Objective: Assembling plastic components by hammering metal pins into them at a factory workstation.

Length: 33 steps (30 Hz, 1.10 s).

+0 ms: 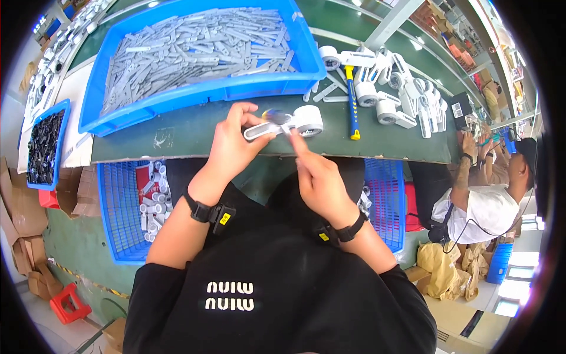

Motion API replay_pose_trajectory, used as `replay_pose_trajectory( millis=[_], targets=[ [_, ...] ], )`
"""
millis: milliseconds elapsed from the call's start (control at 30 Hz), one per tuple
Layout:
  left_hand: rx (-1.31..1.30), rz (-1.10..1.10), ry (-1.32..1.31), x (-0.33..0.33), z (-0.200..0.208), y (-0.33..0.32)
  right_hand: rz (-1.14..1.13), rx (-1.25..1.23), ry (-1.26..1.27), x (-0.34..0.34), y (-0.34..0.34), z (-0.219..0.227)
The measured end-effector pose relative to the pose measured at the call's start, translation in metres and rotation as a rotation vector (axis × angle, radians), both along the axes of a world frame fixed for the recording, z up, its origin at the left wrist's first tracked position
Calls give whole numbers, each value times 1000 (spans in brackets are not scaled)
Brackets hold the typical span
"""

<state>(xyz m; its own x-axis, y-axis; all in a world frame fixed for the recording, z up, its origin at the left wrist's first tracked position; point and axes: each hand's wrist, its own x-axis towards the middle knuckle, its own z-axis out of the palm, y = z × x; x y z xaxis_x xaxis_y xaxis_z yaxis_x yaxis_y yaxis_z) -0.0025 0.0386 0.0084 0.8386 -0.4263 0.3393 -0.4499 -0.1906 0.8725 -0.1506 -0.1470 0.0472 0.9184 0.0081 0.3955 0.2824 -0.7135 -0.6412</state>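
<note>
My left hand (227,144) pinches a white plastic part with a long slotted arm (260,130) and a round, cup-like head (308,120), just above the green table's near edge. Its fingers are closed around the arm. My right hand (320,180) meets the part from the right, its index finger at the joint between arm and head and its other fingers curled. What it holds, if anything, cannot be made out. A blurred dark and yellow shape (275,115) crosses over the part near both hands' fingertips.
A blue tray (218,91) of grey flat strips stands beyond my hands. To its right lie a yellow and blue hammer (352,106) and several white parts (413,94). A small blue tray (63,141) holds black pieces. Blue baskets (121,206) flank my legs. A co-worker (480,206) sits at right.
</note>
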Motion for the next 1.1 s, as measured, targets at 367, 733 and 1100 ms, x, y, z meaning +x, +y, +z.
replay_pose_trajectory(
  millis=[367, 733, 1100],
  targets=[
    [3, 21, -70, 6, -9, 2, 145, 9, 132, 6, 12, 2],
    [-29, 43, -70, 5, -13, 0, 13, -223, 68, 3, 16, -6],
    [-34, 65, -103, -4, -11, -1, 78, -72, 60, 0, -2, 8]
  ],
)
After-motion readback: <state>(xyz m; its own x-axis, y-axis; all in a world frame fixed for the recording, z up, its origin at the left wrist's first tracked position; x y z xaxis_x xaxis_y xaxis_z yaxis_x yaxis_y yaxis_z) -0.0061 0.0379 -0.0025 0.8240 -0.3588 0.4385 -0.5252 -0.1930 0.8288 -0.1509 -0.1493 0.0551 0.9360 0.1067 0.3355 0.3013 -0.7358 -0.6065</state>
